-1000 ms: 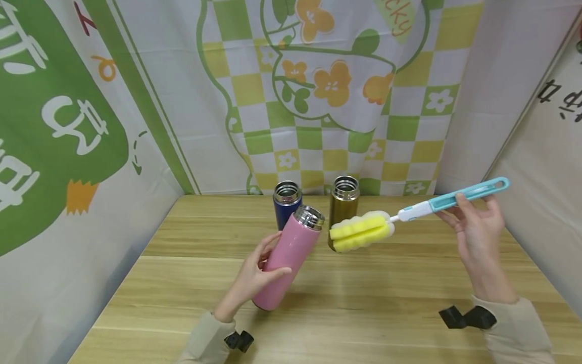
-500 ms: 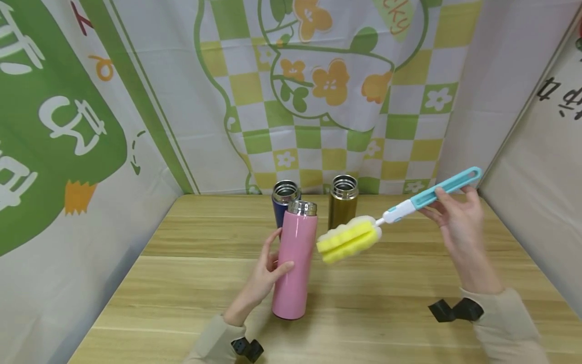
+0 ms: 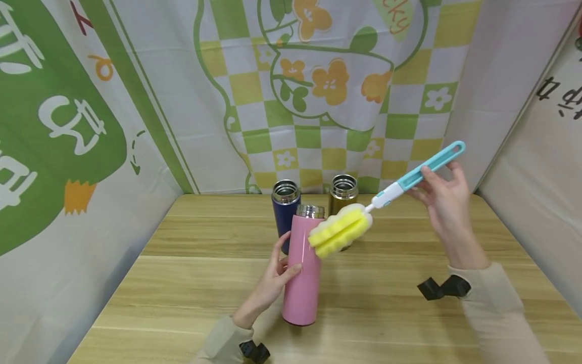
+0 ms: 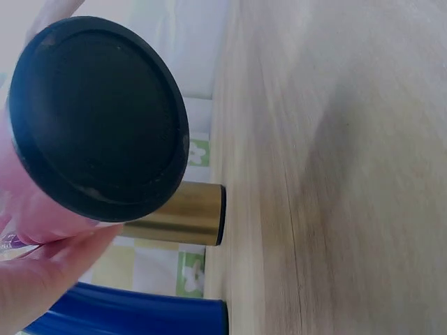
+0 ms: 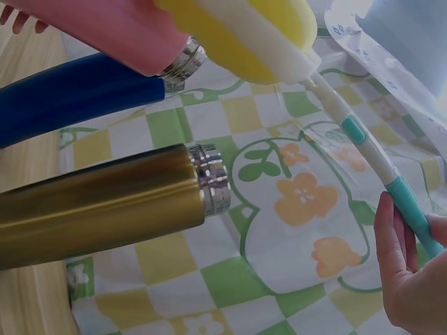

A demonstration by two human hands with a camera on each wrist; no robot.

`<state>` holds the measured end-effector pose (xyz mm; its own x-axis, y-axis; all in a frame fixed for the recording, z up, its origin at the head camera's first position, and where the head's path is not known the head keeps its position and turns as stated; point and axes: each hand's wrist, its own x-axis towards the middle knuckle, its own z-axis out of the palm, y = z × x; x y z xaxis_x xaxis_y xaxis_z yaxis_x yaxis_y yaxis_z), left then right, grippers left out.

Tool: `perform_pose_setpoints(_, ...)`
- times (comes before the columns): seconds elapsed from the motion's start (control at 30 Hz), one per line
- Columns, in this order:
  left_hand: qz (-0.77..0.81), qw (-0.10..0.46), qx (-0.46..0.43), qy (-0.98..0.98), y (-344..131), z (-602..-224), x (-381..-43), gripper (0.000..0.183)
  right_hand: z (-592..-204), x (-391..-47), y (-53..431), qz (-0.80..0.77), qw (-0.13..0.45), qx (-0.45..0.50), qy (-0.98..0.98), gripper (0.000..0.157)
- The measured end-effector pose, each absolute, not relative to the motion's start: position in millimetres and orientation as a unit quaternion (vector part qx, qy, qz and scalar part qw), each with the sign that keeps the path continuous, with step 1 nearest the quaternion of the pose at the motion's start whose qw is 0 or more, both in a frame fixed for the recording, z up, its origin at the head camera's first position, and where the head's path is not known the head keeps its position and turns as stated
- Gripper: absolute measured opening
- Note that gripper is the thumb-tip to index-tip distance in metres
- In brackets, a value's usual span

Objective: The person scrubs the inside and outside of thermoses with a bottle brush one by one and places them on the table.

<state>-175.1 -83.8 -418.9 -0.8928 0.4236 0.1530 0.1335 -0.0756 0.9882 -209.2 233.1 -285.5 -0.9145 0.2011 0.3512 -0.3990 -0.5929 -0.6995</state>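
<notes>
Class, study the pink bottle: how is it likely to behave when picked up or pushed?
The pink bottle may feel slippery, since its side looks smooth and glossy. Laid down, it would probably roll, because its body is round. Stood up and pushed near the top, it could tip, being tall and narrow.

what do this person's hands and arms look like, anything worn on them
The left hand and right hand are bare, without gloves. The left sleeve and right sleeve are plain beige; each carries a small, angular black device. No cables show.
</notes>
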Motion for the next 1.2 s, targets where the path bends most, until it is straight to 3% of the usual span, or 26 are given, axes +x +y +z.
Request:
perform_pose_setpoints(0.3, 0.707, 0.106, 0.226, 0.662, -82, -418, -174, 0.065, -267, -215, 220, 0.870, 0.156, 0.097, -0.458, 0.052)
perform_pose_setpoints(0.83, 0.708, 0.059, 0.228, 0.666, -81, -413, -180, 0.066, -300, -209, 198, 0.806, 0.077, 0.142, -0.570, 0.039)
perform_pose_setpoints(1.2, 0.716, 0.061, 0.219, 0.659, -78, -411, -180, 0.066, -321, -202, 190, 0.793, 0.024, 0.161, -0.587, 0.034)
